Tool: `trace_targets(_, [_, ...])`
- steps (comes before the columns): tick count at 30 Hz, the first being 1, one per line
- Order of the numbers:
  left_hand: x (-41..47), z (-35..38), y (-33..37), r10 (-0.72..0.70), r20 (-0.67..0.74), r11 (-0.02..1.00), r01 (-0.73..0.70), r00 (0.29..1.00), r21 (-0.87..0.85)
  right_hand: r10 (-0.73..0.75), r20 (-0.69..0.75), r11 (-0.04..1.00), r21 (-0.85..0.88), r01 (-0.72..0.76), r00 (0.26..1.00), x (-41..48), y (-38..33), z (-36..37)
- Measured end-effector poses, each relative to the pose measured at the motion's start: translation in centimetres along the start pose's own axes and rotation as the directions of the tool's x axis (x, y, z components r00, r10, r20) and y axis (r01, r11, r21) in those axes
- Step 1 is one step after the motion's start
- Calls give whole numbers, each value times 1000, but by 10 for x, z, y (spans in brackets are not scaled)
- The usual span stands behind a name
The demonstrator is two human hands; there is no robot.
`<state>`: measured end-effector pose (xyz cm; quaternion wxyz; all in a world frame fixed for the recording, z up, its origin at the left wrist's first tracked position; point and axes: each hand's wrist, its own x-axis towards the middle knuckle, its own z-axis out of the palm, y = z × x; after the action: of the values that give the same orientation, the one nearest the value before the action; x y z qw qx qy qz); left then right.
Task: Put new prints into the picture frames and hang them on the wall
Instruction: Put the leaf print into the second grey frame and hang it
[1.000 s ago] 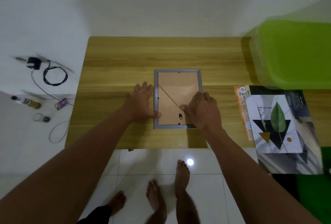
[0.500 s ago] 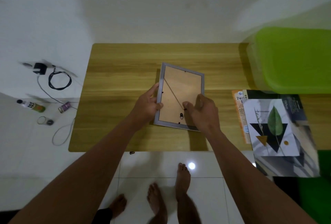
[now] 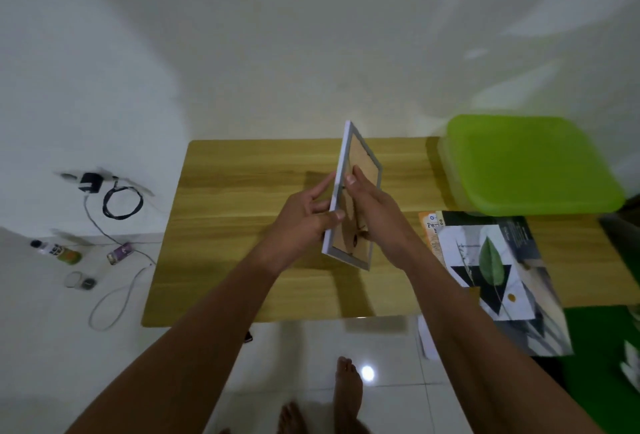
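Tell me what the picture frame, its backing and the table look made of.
Picture frame: grey, matt rim, likely plastic or painted wood. Backing: brown, dull board, probably fibreboard or card. Table: yellowish wood grain, smooth; wood or laminate, cannot tell.
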<state>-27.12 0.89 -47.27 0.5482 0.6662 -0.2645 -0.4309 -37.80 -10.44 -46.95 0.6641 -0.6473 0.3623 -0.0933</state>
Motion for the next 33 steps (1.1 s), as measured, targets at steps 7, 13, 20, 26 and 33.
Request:
trace_targets(7, [-13,35,29,78,53,996,-79,996,28,-102,-103,981,156,117,989,-19,-26,-23])
trace_targets(13, [-17,24,33,111,-263,987,-74,958,145,-88,-197,976,180,124,976,-31,-19,-37])
trace_targets(20, [-16,-19,54,-205,-300,979,196,932,-59,-155,-196,955,222,198,968,-45,-35,-50])
trace_targets(26, [-32,-31,88,-39,-150,993,22,988,-116,-245,-168,949,159,271,955,-56,-59,-58])
trace_targets(33, [-55,-35,141,188,-74,981,-190,979,-27,-410,-163,908,19,418,898,-83,-106,-77])
